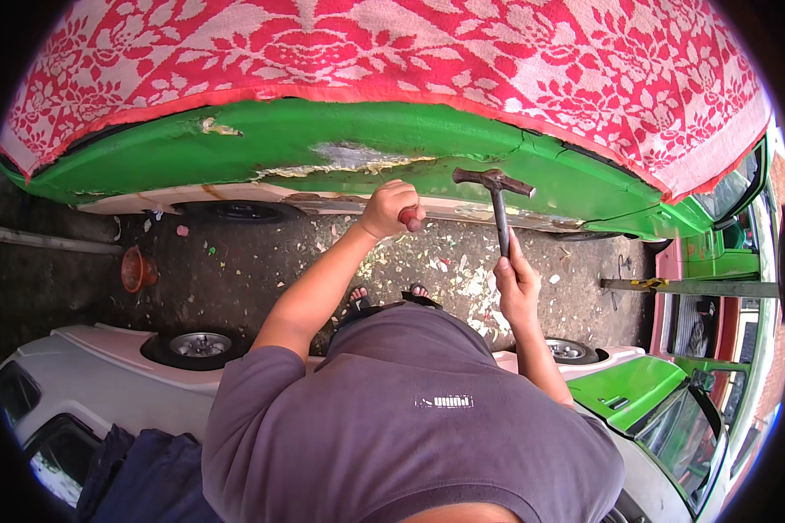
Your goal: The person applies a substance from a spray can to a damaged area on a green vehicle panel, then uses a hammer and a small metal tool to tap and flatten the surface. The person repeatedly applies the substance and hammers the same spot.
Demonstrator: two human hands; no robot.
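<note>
In front of me, a green car body panel (462, 144) carries a long patch of flaking filler (349, 163) with bare grey metal above it. My left hand (391, 209) is closed around a red-handled tool (411, 220), its butt end sticking out toward me. The tool's tip points at the patch; whether it is a chisel or a screwdriver I cannot make out. My right hand (518, 283) grips a hammer (497, 193) by its dark handle, head up, close to the panel and right of the left hand. The hammer is apart from the red handle.
A red-and-pink floral cloth (366, 52) covers the green car's upper side. Pale chips (475, 292) litter the floor around my feet. An orange-brown pot (136, 269) stands at left. Behind me is a pale car (122, 362) with dark cloth (144, 475) on it. A metal bar (724, 288) juts in at right.
</note>
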